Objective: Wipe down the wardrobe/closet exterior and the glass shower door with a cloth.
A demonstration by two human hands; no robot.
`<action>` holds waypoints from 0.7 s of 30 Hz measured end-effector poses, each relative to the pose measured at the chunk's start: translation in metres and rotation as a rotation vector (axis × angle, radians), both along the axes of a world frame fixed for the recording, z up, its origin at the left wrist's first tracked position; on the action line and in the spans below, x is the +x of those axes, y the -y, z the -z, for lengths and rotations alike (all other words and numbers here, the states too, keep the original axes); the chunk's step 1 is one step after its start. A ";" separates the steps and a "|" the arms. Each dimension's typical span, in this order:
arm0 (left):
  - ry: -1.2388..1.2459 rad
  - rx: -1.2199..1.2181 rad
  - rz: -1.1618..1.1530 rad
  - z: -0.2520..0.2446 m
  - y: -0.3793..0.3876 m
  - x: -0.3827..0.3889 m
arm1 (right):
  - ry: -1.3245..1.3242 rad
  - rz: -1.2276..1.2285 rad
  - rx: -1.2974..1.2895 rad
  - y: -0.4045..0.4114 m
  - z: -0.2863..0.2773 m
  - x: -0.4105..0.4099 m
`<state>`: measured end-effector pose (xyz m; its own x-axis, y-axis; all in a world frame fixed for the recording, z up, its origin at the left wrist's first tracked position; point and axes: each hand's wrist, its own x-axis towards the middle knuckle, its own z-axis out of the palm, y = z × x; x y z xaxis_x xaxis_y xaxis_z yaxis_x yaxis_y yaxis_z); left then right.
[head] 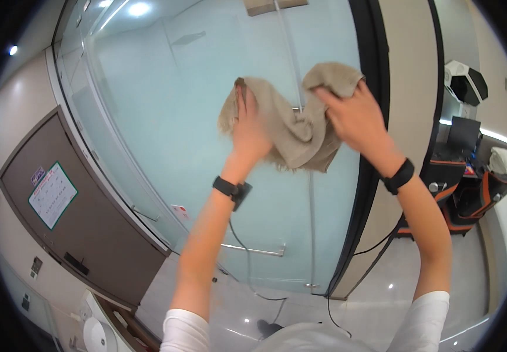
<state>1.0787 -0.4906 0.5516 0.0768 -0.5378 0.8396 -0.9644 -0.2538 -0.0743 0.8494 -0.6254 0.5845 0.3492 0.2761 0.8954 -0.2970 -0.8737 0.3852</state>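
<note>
A beige cloth towel hangs bunched between my two hands, in front of a frosted glass panel. My left hand grips its left part, fingers pointing up along a fold. At the upper right of the towel, my right hand holds a raised, folded end near the black door frame. The towel's middle sags in twisted folds. Each wrist wears a black band, and a cable runs down from the left one. Whether the towel touches the glass cannot be told.
A metal bar handle is on the lower glass. To the left are a brown door bearing a written notice and a white round basin. Black and orange chairs stand at the right. Dark cables trail over the grey floor.
</note>
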 end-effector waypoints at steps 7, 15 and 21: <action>0.153 -0.132 -0.290 -0.081 0.007 0.024 | 0.254 0.060 -0.131 -0.011 -0.085 0.051; 0.098 0.023 -0.200 -0.068 0.007 -0.001 | 0.140 0.042 -0.081 -0.010 -0.045 0.023; 0.127 0.049 -0.159 -0.111 -0.006 0.008 | 0.189 0.039 -0.036 0.006 -0.067 0.001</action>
<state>1.0868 -0.4843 0.6626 0.0595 -0.5677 0.8211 -0.8944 -0.3956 -0.2087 0.8507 -0.6311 0.6515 0.1868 0.2985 0.9359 -0.4001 -0.8470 0.3500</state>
